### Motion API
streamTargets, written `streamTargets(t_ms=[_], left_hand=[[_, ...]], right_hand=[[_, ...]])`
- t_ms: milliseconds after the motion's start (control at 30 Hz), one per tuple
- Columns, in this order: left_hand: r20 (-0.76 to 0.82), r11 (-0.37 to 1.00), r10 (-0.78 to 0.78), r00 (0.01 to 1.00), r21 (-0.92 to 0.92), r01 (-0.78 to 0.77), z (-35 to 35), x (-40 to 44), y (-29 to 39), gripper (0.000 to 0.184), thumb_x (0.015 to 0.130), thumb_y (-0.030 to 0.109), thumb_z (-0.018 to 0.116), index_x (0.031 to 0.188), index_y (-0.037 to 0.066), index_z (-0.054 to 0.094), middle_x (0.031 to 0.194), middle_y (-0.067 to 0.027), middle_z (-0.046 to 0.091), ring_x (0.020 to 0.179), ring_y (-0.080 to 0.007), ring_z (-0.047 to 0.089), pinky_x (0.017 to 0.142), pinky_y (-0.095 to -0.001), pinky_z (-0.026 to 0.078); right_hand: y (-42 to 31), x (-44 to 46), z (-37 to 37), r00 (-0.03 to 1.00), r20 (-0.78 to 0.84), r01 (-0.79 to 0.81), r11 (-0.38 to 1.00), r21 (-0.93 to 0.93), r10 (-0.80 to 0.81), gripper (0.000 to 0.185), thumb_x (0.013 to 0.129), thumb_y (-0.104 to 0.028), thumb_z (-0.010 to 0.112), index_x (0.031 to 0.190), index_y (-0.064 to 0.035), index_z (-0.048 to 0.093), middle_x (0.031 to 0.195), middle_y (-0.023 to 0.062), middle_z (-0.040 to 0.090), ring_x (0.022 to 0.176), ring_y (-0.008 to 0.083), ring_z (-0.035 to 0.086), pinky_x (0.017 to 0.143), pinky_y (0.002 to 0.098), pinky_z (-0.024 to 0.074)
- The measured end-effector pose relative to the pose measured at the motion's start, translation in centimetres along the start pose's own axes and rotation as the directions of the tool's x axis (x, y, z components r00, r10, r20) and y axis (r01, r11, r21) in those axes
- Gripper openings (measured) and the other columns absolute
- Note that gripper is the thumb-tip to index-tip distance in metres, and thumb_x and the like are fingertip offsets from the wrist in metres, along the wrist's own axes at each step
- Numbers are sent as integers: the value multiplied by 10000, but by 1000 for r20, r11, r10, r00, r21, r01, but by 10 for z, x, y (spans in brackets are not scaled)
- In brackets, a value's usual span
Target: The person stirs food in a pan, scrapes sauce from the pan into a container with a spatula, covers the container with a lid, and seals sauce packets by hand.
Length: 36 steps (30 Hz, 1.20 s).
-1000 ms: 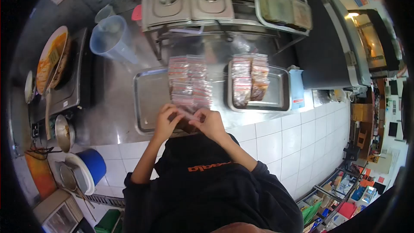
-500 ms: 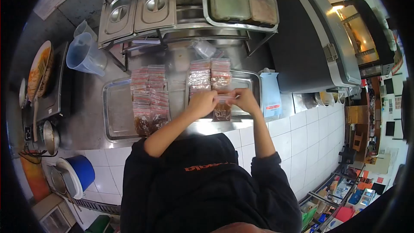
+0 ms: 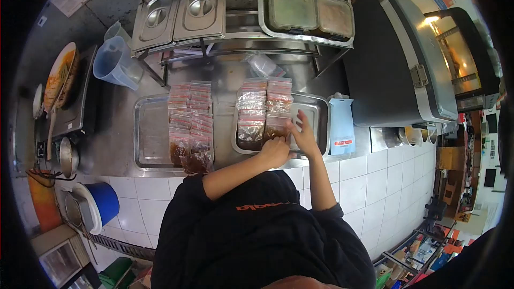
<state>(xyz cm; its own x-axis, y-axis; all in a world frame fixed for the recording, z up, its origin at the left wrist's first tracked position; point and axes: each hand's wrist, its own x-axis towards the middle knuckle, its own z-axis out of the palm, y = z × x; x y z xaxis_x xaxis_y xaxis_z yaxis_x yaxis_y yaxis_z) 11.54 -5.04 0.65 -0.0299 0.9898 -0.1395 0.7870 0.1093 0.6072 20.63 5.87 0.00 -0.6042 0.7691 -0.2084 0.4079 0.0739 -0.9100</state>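
Observation:
In the right metal tray (image 3: 318,108), zip bags of dark brown contents lie overlapped in two columns. My left hand (image 3: 276,152) rests with curled fingers on the lower end of the right column of bags (image 3: 278,105); whether it grips a bag is hidden. Beside that column my right hand (image 3: 304,135) has its fingers spread, near the bag's right edge, holding nothing. The left metal tray (image 3: 152,134) carries two more columns of overlapped bags (image 3: 190,120) along its right side, the lowest one reaching over the front edge.
Behind the trays, a rack (image 3: 235,37) holds lidded steel pans and a tray of plastic boxes. A blue jug (image 3: 113,63) and a pan (image 3: 60,77) are at the left. A light-blue pouch (image 3: 341,123) lies right of the trays, near a large grey box (image 3: 383,64).
Both hands have moved from the left tray to the right one with a bag. That bag now lies at the lower end of the right column, and my right hand has opened.

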Motion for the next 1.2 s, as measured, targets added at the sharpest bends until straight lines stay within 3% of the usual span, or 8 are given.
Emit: streamTargets(t_ms=[133,267,367,500,567,733,967,1200], left_hand=[[215,997,76,974,-44,-68,-25,-33,10,519,834,397,574,1113,-38,525,1061,-200,551,1012,-345,527,853,-433,449],[-36,951,188,982,-244,-191,-67,-101,-11,400,817,330,610,1061,18,561,1030,-153,563,989,-322,540,846,-415,444],[-237,963,-170,956,-248,110,-96,-152,-57,248,781,215,643,950,41,589,926,-127,576,889,-316,571,769,-397,457],[-416,927,-374,829,-139,348,-102,-206,-138,175,753,106,639,911,58,583,934,-107,558,893,-324,549,768,-406,452],[-398,931,-364,842,-122,345,-109,-222,-161,215,746,75,640,945,62,560,981,-103,541,938,-320,535,794,-407,447],[-597,942,-317,737,-106,319,-118,-223,-196,352,738,77,671,1062,87,533,1025,-101,530,962,-302,533,822,-385,442],[-185,870,-288,940,-460,177,-146,-212,-256,298,713,119,714,980,83,587,843,-42,542,736,-168,508,691,-290,435],[-33,804,-123,992,-589,81,-145,-197,-287,131,775,169,680,795,45,642,705,-27,576,632,-105,520,579,-277,437]], right_hand=[[-30,-24,19,983,175,39,998,51,-48,819,894,-333,552,1391,101,67,1417,281,255,1308,326,307,1068,335,240],[-61,-36,51,927,-226,222,924,-310,-299,615,862,-186,584,1344,66,297,1347,279,369,1253,326,396,1012,340,327],[-92,-49,92,979,-27,194,963,-188,-202,169,782,-37,622,949,-60,638,917,120,644,808,230,634,677,324,491],[-73,-58,173,826,389,534,788,-306,-408,333,730,-216,713,981,-33,594,843,136,639,789,330,626,676,403,501],[-87,-63,197,902,430,260,756,-601,32,345,697,-256,737,917,-46,574,820,137,638,789,341,624,682,416,501],[-92,-75,211,898,435,255,730,-634,64,281,698,-272,735,751,-58,560,761,117,637,721,321,619,653,414,485],[-163,-80,217,602,769,463,878,-120,-212,79,722,-85,670,757,-46,612,770,120,638,721,284,626,639,385,487],[-131,-34,276,867,465,231,971,-55,-180,157,691,-86,714,840,-59,671,754,103,629,693,274,618,648,371,484]])
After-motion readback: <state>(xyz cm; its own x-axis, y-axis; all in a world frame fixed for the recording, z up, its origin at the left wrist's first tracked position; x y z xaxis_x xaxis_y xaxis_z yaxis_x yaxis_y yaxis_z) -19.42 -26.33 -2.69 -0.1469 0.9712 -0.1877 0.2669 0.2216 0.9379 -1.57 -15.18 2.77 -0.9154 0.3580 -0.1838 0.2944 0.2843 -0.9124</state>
